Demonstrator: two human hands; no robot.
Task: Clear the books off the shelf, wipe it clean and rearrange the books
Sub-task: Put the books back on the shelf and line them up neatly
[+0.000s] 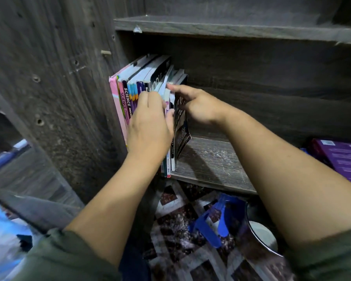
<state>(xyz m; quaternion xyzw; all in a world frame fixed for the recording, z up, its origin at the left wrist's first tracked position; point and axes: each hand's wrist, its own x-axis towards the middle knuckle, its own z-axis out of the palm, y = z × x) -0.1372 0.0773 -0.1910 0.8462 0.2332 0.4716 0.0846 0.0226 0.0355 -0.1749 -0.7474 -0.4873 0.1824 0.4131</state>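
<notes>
**Grey shelf, one row of books, two hands in it**

Grey wood-grain shelf (211, 159), and the books (142, 78) stand packed at its left end, hard against the side panel. Each is upright with its long axis vertical and its spine facing out to the person, and the row leans a little to the right at the top. I make it about a dozen, though blur and the hands hide an exact count. Farthest left is a pink book (116, 102), with two spines reading SCIENCE next to it. At the right end, a single black book (181, 126) tilts away from the rest, its cover turned to the bare part of the shelf.

Both hands are on the row. The left hand (148, 122) lies across the spines, fingers curled round the thin books just left of the black one. The right hand (197, 104) reaches over the black book, its fingers fairly straight and their tips touching the top edges of those thin books.

One purple book (340, 159) lies off to the right. On the patterned floor below lie one blue plastic thing (217, 220) and one metal bowl (261, 236).
</notes>
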